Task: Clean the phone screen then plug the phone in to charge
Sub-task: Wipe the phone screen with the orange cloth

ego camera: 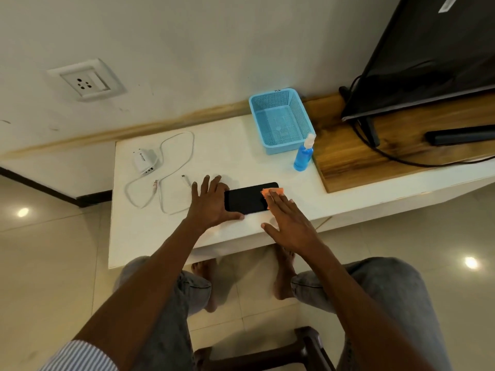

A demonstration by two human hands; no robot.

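Phone [247, 197]: steadied by flat left hand [211, 202]; flat right hand [288, 223] presses orange cloth [270, 192] on screen. Wiping underway; charging cable [171, 183], left of hands, unplugged.

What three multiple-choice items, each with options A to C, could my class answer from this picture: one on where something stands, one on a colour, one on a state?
1. Where does the spray bottle stand?
A. Inside the basket
B. On the table beside the basket
C. On the floor

2. What colour is the cloth?
A. Orange
B. Green
C. White

3. What state is the charger in?
A. Plugged into the wall socket
B. Connected to the phone
C. Lying unplugged on the table

Answers: 1 B, it stands just outside the basket's near corner. 2 A, orange shows under the right hand on the phone. 3 C, the wall socket is bare and the cable end lies free.
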